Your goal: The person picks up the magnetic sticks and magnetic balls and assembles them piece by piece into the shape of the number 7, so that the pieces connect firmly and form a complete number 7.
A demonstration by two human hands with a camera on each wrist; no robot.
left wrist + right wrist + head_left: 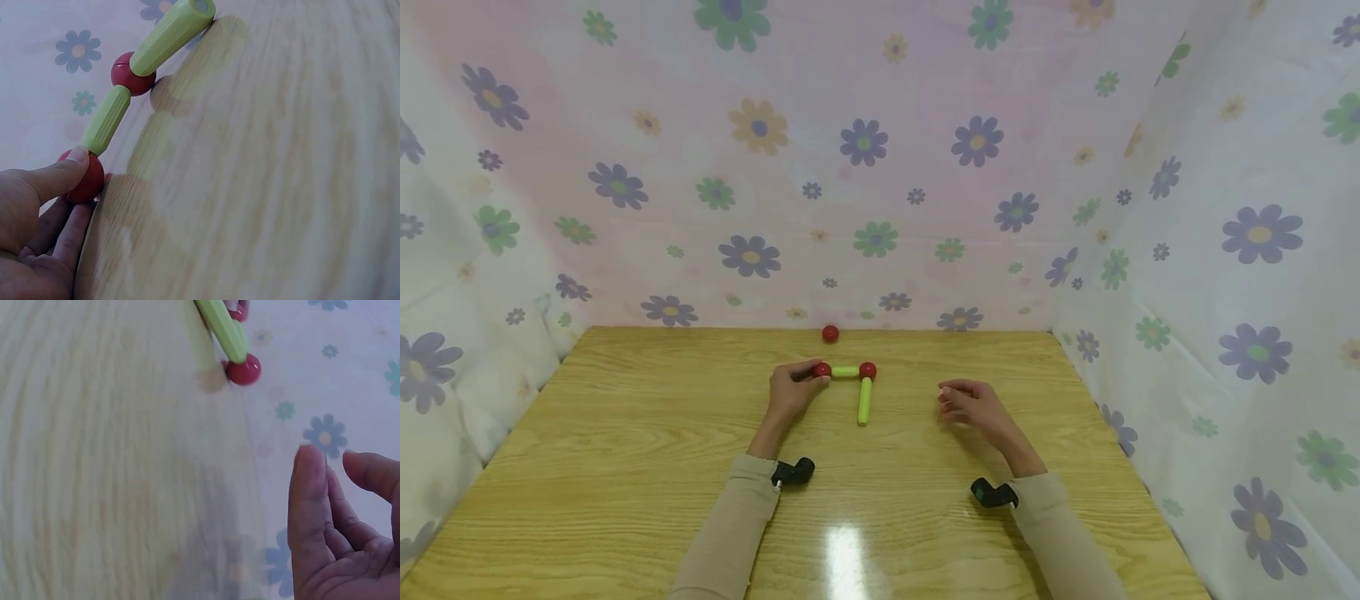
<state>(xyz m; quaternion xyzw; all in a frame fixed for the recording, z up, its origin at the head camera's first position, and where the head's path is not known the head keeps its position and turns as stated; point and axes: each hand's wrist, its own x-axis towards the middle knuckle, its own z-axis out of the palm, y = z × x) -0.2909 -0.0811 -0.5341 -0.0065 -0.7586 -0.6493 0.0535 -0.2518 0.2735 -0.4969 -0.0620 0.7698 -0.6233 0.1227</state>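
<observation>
My left hand (792, 392) pinches a red ball (87, 180) between thumb and fingers at the left end of a joined piece. From that ball a short yellow-green rod (846, 372) runs right to a second red ball (868, 371). A longer yellow-green rod (863, 402) extends from the second ball toward the near side; its free end shows a small round silvery face in the left wrist view. My right hand (976, 408) is off to the right of the piece, holding nothing, its fingers loosely bent and thumb apart from them.
A loose red ball (831, 333) sits near the far edge of the wooden table (625, 467), behind the joined piece. Flower-patterned cloth (820, 167) hangs behind the table and along both sides. Each sleeve carries a small black wrist camera (994, 493).
</observation>
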